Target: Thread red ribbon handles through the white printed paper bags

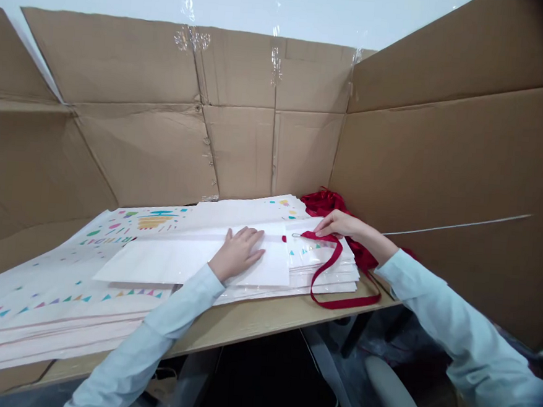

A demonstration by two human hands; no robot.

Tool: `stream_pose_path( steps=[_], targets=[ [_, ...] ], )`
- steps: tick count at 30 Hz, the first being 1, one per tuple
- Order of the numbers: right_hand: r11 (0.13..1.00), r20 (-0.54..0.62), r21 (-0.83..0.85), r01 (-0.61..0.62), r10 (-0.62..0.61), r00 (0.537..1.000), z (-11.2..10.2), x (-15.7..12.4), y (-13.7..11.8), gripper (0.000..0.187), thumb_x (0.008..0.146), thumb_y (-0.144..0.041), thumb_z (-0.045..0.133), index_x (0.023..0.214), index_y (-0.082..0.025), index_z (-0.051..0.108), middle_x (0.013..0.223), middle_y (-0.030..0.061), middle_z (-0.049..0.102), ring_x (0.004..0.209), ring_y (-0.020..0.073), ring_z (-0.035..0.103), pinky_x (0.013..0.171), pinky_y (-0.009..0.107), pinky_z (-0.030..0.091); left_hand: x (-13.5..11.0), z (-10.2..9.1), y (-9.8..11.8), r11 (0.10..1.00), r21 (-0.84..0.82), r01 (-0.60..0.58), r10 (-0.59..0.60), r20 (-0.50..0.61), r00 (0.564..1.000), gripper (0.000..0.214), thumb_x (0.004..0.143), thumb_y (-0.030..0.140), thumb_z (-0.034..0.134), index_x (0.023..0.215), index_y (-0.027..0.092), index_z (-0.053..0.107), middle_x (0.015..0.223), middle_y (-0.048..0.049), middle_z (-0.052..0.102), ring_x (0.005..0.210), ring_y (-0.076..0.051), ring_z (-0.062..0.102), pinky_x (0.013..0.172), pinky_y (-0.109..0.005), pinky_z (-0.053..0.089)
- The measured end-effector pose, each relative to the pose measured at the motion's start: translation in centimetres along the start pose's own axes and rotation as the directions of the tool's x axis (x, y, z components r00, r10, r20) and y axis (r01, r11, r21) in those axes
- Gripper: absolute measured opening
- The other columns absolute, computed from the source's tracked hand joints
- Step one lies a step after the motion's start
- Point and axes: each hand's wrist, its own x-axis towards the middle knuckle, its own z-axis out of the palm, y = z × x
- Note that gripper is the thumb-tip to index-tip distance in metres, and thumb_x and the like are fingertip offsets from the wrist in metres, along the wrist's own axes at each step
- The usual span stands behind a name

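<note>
- We are recording the left hand (237,254) lying open, palm down, on a smooth white rectangular paper sheet (169,261).
- We are recording the right hand (339,225) closing in a pinch on a narrow dark-red ribbon (326,270), which is looping down over the stack's right side onto the table.
- We are noting a thin metal wire loop (296,234) touching the ribbon's end.
- We are seeing that sheet lying on a low stack of white paper sheets with small coloured triangles (322,276).
- We are logging a wide pile of white printed paper (60,303) beside it, and a crumpled dark-red ribbon heap (323,203) behind the stack.
- We are noting 2 pale-blue sleeves (181,302), a light wooden table (244,325), and brown corrugated cardboard panels (442,159) standing around it.
</note>
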Motion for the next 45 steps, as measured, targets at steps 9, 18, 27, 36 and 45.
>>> stream_pose_path(
  steps=[9,18,27,36,45],
  targets=[
    [0.988,0.032,0.108,-0.110,0.107,0.994,4.6,2.3,-2.2,0.017,0.057,-0.016,0.078,0.075,-0.015,0.077,0.058,0.0036,0.066,0.049,0.0088,0.053,0.040,0.017,0.033,-2.9,1.4,-2.3,0.984,0.165,0.070,-0.061,-0.058,0.996,0.056,0.096,0.049,0.030,0.147,0.026,0.033,0.153,-0.0069,0.030,0.140,-0.034,0.024,0.110,-0.059,0.021],
    [0.989,0.026,0.113,-0.094,0.092,0.995,3.8,2.1,-3.3,0.015,0.058,-0.015,0.079,0.072,-0.014,0.075,0.057,0.0028,0.066,0.048,0.0088,0.056,0.040,0.016,0.037,-1.2,0.1,-1.2,0.987,0.070,0.148,-0.144,-0.059,0.988,0.052,0.093,0.057,0.035,0.138,0.032,0.047,0.133,-0.0107,0.052,0.123,-0.032,0.045,0.104,-0.066,0.025],
    [0.968,0.110,0.145,-0.205,0.190,0.976,5.0,3.2,-3.9,0.015,0.051,-0.011,0.083,0.061,-0.014,0.073,0.052,0.0034,0.064,0.047,0.0105,0.057,0.039,0.017,0.040,0.1,1.5,-2.0,1.000,0.003,0.000,0.000,-0.057,0.998,0.052,0.095,0.053,0.034,0.141,0.029,0.043,0.147,-0.0024,0.041,0.137,-0.026,0.035,0.111,-0.047,0.030],
    [0.989,0.257,0.136,-0.055,0.018,0.966,6.7,5.5,-4.6,0.014,0.054,-0.015,0.079,0.066,-0.013,0.073,0.055,0.0022,0.066,0.050,0.0101,0.058,0.046,0.018,0.045,0.0,1.5,-2.0,1.000,-0.025,0.012,-0.013,-0.051,0.999,0.052,0.095,0.052,0.035,0.141,0.029,0.043,0.147,-0.0016,0.040,0.137,-0.026,0.035,0.111,-0.046,0.028],
    [0.956,0.338,0.269,0.116,-0.206,0.918,7.1,5.2,-3.9,0.032,0.061,-0.020,0.074,0.091,-0.013,0.071,0.070,0.0033,0.069,0.065,0.0131,0.064,0.063,0.022,0.050,-0.3,1.3,-2.3,0.997,-0.075,0.037,-0.042,-0.073,0.996,0.048,0.096,0.050,0.033,0.138,0.028,0.046,0.143,-0.0018,0.046,0.135,-0.025,0.038,0.110,-0.045,0.029]
  ],
)
